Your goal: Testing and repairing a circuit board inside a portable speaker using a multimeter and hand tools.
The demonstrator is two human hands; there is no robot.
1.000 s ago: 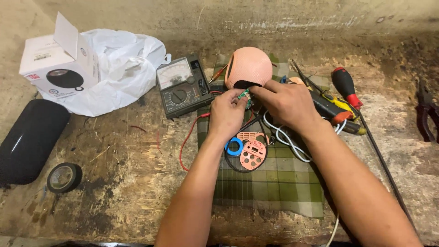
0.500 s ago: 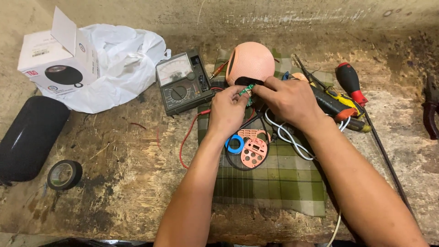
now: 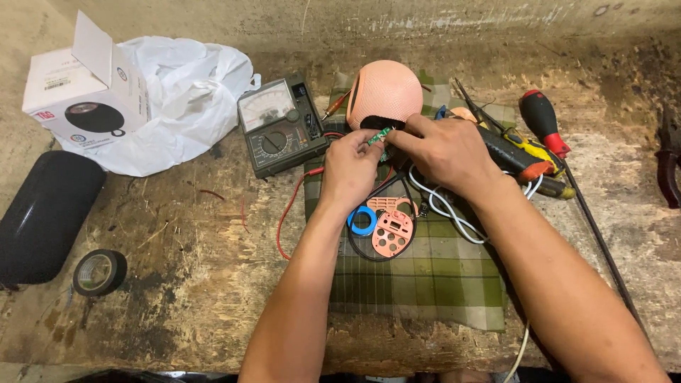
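Note:
Both hands meet over a green plaid cloth (image 3: 425, 284). My left hand (image 3: 349, 170) and my right hand (image 3: 443, 150) pinch a small green circuit board (image 3: 378, 136) between their fingertips, just in front of a round pink speaker shell (image 3: 386, 91). Below the hands lie a pink perforated plate (image 3: 392, 234), a blue ring (image 3: 364, 220) and a black loop of wire. White cable (image 3: 443, 209) curls under my right wrist.
An analog multimeter (image 3: 279, 128) sits left of the hands with a red lead trailing. Further left are a white plastic bag (image 3: 181, 99), a white box (image 3: 81, 89), a black oblong speaker (image 3: 44, 216) and black tape (image 3: 99, 272). Screwdrivers (image 3: 543, 120) and pliers (image 3: 668, 159) lie right.
The hands stay together on the small board with only slight finger shifts. The view has drifted a little; nothing else on the bench has moved.

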